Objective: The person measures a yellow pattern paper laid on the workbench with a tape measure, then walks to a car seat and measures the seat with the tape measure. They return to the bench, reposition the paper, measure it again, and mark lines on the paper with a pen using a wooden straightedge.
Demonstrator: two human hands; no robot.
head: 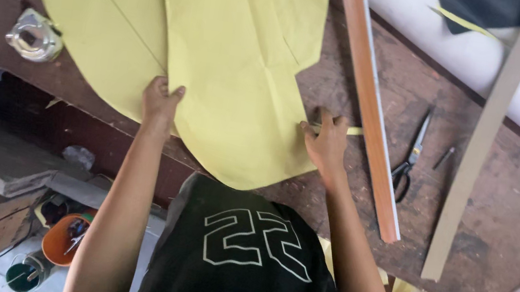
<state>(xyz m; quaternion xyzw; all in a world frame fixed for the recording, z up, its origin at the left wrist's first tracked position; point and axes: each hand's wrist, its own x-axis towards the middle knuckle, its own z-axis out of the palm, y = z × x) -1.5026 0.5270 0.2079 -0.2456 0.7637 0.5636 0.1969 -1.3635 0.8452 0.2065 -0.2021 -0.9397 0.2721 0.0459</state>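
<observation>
The left hand (pixel 160 100) lies with fingers flat and close together on the large pale-yellow curved paper pattern sheet (pixel 230 73), gripping nothing, while the right hand (pixel 326 142) pinches that sheet's right edge between narrowed fingers, the sheet spread across the worn brown wooden surface (pixel 505 203) just ahead of both sets of fingertips. In my judgement, steady downward pressure from the left and a light, even pull from the right would keep the sheet flat; black-handled scissors (pixel 410 158) lie unused beyond the long wooden straightedge (pixel 370 100), right of the right fingers.

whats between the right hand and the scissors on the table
In the head view, a long wooden strip lies between the right hand and the scissors.
</observation>
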